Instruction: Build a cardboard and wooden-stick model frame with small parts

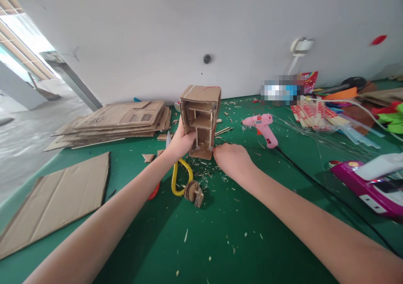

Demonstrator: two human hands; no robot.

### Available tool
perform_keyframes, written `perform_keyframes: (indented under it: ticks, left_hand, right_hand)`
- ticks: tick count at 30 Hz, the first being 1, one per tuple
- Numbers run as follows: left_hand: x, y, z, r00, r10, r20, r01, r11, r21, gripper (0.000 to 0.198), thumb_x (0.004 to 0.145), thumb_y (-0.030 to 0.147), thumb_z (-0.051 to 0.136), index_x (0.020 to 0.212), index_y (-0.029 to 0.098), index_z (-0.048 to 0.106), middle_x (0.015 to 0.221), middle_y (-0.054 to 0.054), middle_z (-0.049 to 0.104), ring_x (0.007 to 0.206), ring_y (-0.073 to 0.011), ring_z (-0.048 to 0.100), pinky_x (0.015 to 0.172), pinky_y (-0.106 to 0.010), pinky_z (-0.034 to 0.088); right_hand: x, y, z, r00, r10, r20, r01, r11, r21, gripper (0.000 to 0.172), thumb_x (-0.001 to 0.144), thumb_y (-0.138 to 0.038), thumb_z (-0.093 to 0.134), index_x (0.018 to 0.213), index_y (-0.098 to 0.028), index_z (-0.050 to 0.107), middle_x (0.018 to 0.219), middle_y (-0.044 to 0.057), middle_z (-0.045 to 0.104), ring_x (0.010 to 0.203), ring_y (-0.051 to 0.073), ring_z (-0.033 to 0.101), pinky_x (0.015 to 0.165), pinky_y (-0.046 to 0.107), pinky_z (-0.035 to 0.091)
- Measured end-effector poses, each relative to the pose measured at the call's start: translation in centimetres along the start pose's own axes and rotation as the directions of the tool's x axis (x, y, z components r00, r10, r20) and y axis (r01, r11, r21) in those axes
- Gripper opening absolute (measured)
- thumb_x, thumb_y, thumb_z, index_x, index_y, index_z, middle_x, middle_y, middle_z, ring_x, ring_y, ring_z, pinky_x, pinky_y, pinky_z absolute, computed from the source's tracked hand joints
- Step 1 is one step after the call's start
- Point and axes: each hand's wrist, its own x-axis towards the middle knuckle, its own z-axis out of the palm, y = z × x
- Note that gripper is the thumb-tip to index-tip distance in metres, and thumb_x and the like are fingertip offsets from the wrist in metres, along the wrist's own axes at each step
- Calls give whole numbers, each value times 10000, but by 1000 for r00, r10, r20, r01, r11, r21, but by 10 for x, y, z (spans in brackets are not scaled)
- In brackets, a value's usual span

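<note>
A small cardboard box frame with an open front and thin wooden sticks inside stands tilted on the green table. My left hand is closed on its left side, thumb reaching to the opening. At its lower right edge my right hand has its fingers curled; a fingertip pinch meets the box there, and what it holds, if anything, is hidden. Below the box lie scissors with a yellow handle and a small piece of round cardboard layers. A pink glue gun rests to the right.
Stacked cardboard sheets lie at the back left, with a loose cardboard sheet nearer. A purple iron stands at the right. Packaged sticks lie behind it. The glue gun's black cord crosses the right side; scraps dot the green table.
</note>
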Motion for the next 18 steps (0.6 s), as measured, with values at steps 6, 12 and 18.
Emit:
perform_keyframes:
  ticks: [6, 12, 18]
  left_hand:
    - [-1, 3, -2, 999, -43, -3, 44, 999, 31, 543, 624, 121, 512, 1162, 190, 486, 1197, -56, 578, 1237, -271, 448, 1073, -387, 357]
    - [-2, 1, -4, 999, -47, -7, 47, 998, 45, 529, 638, 121, 511, 1162, 190, 488, 1240, -51, 559, 1235, -263, 452, 1072, -378, 356]
    - [-2, 1, -4, 999, -38, 3, 38, 999, 36, 541, 632, 115, 502, 1167, 196, 485, 1212, -46, 574, 1236, -263, 452, 1075, -386, 352]
  right_hand:
    - [-3, 6, 4, 998, 32, -45, -33, 999, -24, 296, 851, -122, 373, 835, -92, 667, 689, 154, 644, 597, 194, 602, 496, 280, 344]
    - [-1, 8, 3, 999, 1, -40, -2, 1000, -5, 437, 921, -246, 284, 782, -113, 676, 656, 148, 636, 577, 211, 610, 468, 292, 326]
    - [-1, 8, -4, 999, 39, 10, -38, 998, -43, 370, 881, -203, 352, 766, -121, 694, 693, 157, 629, 579, 216, 597, 483, 305, 341]
